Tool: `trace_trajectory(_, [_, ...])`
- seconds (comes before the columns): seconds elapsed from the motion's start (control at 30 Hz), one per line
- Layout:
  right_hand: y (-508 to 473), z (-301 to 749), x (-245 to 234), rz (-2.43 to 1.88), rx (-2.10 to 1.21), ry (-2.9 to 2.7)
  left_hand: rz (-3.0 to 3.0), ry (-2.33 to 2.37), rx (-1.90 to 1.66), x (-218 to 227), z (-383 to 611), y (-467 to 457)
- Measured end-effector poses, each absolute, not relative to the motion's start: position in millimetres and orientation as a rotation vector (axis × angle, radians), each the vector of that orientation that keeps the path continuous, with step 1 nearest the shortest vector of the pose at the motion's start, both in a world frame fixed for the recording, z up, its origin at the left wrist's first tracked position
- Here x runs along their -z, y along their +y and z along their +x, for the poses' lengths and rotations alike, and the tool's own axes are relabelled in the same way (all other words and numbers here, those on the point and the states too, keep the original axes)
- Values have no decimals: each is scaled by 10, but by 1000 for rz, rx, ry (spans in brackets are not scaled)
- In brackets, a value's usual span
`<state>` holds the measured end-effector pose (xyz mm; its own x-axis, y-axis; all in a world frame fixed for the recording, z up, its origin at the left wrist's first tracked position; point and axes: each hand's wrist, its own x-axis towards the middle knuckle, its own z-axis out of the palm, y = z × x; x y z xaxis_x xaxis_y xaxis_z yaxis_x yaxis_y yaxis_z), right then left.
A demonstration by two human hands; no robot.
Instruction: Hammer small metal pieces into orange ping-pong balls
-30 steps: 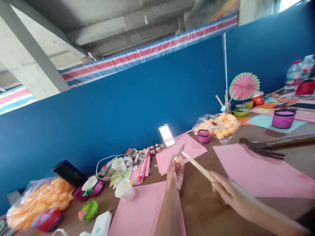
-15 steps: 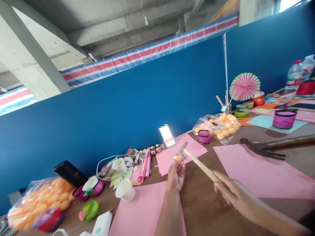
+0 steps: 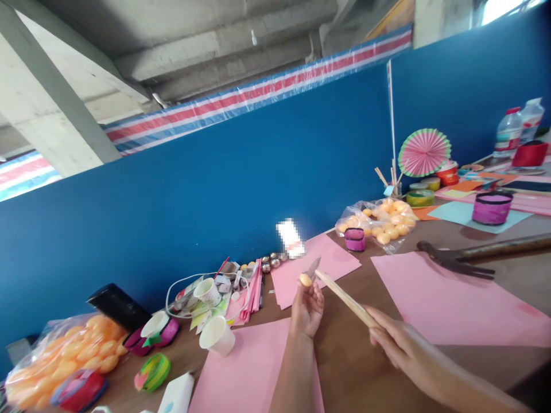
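Observation:
My left hand [image 3: 307, 312] is raised over the table with its fingers curled around the bottom of a small, shiny yellow-orange ball [image 3: 305, 280]. My right hand [image 3: 394, 338] grips the lower end of a long pale wooden handle [image 3: 346, 297]. Across the handle's far end sits a pointed grey metal head [image 3: 315, 265], making it look like a small hammer. That head is right beside the ball; whether they touch I cannot tell. Behind both hands lies a pink paper sheet [image 3: 340, 255].
A claw hammer [image 3: 451, 261] rests on pink paper at right. Bags of orange balls stand at left [image 3: 73, 355] and at the back [image 3: 394, 221]. White paper cups [image 3: 217, 336], silver balls [image 3: 267, 264] and a cable [image 3: 170, 292] lie left of my hands. A blue partition [image 3: 215, 189] borders the table.
The tool's metal head has come down and left, closer to the ball. The ball has tilted slightly in my left hand. The whole view has shifted a little.

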<state>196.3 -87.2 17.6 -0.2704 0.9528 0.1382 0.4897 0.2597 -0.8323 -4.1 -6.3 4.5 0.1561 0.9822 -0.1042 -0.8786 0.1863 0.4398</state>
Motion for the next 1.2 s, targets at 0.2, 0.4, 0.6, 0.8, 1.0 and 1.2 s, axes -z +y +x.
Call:
trace_trajectory(0.2, [-873, 1979, -221, -1326, -914, -1869, 412, 499, -1399, -41, -12, -56])
trace_trajectory(0.4, [-880, 2037, -271, -1337, -859, -1916, 507, 620, -1527, -27, 22, -48])
trace_trajectory(0.6, [-874, 2035, -252, -1343, -888, -1916, 524, 606, -1539, -6, 23, -38])
trace_trajectory(0.8, [-865, 2041, -307, -1334, -994, -1888, 511, 582, -1555, 18, 15, -21])
trace_trajectory(1.0, [-836, 2031, -211, -1291, -1043, -1866, 502, 657, -1539, -13, 39, -34])
trace_trajectory(1.2, [-843, 2033, -252, -1268, -1096, -1859, 525, 667, -1535, -24, 53, -46])
